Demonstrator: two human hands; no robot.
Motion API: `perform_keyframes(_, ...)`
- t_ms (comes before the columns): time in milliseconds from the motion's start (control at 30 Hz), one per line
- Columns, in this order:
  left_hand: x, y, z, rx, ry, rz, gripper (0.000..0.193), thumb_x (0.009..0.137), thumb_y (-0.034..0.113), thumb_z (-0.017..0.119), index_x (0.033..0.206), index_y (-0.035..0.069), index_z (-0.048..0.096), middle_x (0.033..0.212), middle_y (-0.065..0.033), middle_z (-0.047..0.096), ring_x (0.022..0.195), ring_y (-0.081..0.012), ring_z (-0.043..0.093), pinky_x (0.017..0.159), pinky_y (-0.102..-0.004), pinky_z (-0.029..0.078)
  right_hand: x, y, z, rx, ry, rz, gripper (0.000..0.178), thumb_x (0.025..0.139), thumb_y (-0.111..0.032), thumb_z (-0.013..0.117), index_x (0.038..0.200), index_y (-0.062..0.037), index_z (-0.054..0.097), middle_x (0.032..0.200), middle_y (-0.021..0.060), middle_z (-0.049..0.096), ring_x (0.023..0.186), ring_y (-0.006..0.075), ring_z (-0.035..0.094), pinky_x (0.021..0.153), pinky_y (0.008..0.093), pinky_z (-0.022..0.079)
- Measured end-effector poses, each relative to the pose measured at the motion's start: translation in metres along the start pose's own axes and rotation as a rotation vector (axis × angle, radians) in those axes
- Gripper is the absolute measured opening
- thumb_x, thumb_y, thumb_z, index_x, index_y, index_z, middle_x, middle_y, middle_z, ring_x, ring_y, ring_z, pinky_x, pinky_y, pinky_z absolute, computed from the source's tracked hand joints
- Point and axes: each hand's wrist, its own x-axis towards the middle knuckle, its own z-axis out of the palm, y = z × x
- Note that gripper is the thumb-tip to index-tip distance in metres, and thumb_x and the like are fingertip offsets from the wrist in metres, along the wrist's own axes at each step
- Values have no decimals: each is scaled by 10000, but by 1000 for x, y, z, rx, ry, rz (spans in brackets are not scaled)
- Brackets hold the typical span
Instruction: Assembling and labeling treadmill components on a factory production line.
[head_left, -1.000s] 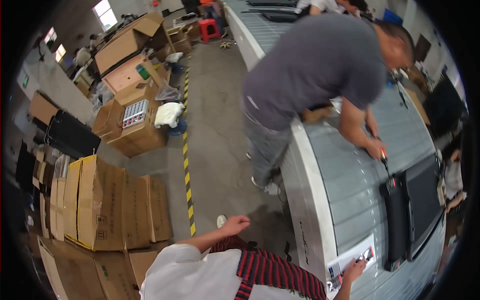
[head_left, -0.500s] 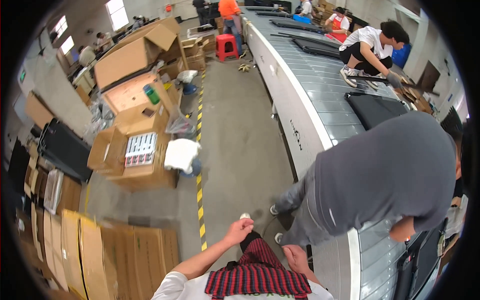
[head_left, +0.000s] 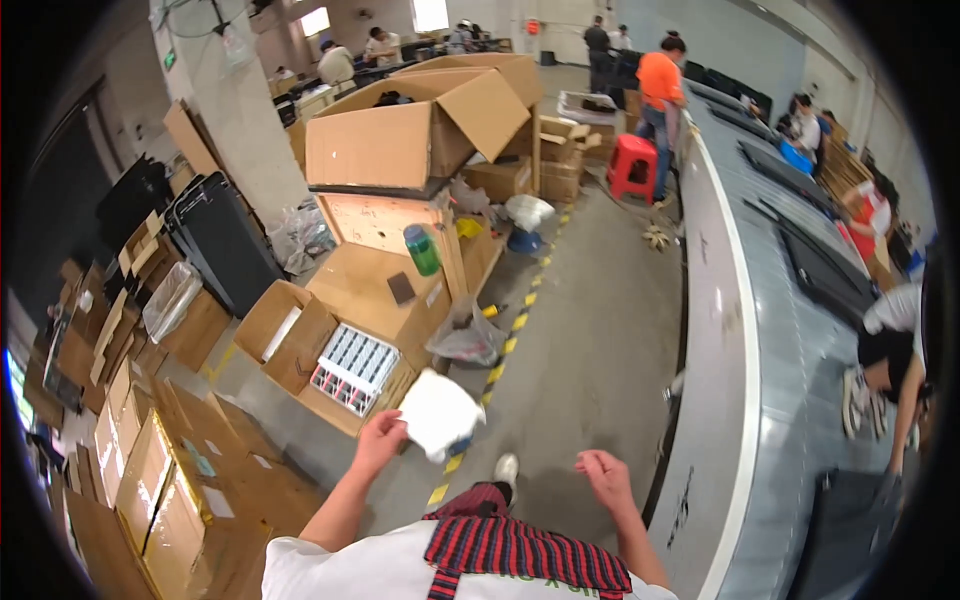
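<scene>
My left hand [head_left: 380, 445] is held out low in front of me, fingers loosely bent and a little apart, with nothing seen in it. In the picture it overlaps the edge of a white cloth-like cover [head_left: 440, 412] on a blue stool [head_left: 459, 446]; whether they touch I cannot tell. My right hand [head_left: 607, 478] hangs over the walkway with its fingers curled in and no object visible. Beside the stool, a cardboard box [head_left: 290, 335] adjoins a tray of small white and red packed items [head_left: 356, 368]. A green bottle [head_left: 422, 250] and a dark flat phone-like object [head_left: 401, 288] rest behind them.
A long roller conveyor [head_left: 735, 400] runs along my right, carrying black panels [head_left: 815, 265]. A person crouches on it [head_left: 890, 340]. Ahead are a red stool [head_left: 633, 167] and a person in orange [head_left: 660, 80]. Stacked cartons [head_left: 180, 480] stand at left. Yellow-black tape [head_left: 517, 340] marks the floor.
My view has swung left and I have moved forward along the walkway. The covered stool is nearer; the bending person in grey has left the view. My hands have moved farther apart.
</scene>
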Motion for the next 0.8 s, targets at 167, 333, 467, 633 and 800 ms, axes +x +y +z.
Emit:
perform_keyframes(167, 184, 68, 14, -179, 327, 244, 296, 777, 56, 582, 1056, 1, 501, 850, -47, 575, 765, -95, 535, 690, -229, 451, 187, -5, -53, -209, 107, -92, 219, 855, -159, 488, 891, 37, 578, 749, 92, 617, 680, 121, 586, 629, 247, 478)
perform_keyframes(333, 351, 242, 60, -21, 363, 645, 386, 754, 95, 615, 1103, 11, 474, 975, -79, 561, 878, -130, 530, 774, -250, 431, 319, 9, -120, -269, 77, 26, 189, 823, -149, 535, 845, 36, 574, 669, 76, 604, 609, 123, 571, 574, 240, 463)
perform_keyframes(467, 524, 364, 66, 285, 502, 890, 343, 768, 119, 613, 1074, 14, 500, 952, -66, 560, 822, -115, 542, 719, -240, 458, 427, 31, -188, -316, 136, 212, 193, 806, -114, 545, 921, 41, 555, 734, 89, 594, 656, 138, 567, 611, 262, 461)
perform_keyframes(633, 688, 451, 67, 749, 636, 737, 447, 725, 249, 634, 1089, 27, 500, 1008, -138, 573, 898, -226, 562, 789, -314, 450, 635, 16, -222, -196, 154, 103, 137, 795, -91, 549, 822, 41, 570, 622, 38, 561, 565, 96, 532, 533, 222, 440)
perform_keyframes(800, 820, 457, 63, 1088, 630, 458, 479, 691, 259, 626, 1103, 51, 497, 1046, -156, 550, 981, -288, 521, 855, -351, 415, 876, -83, -195, -416, -58, -215, 155, 764, -96, 578, 848, 34, 574, 599, 20, 530, 555, 68, 467, 522, 217, 404)
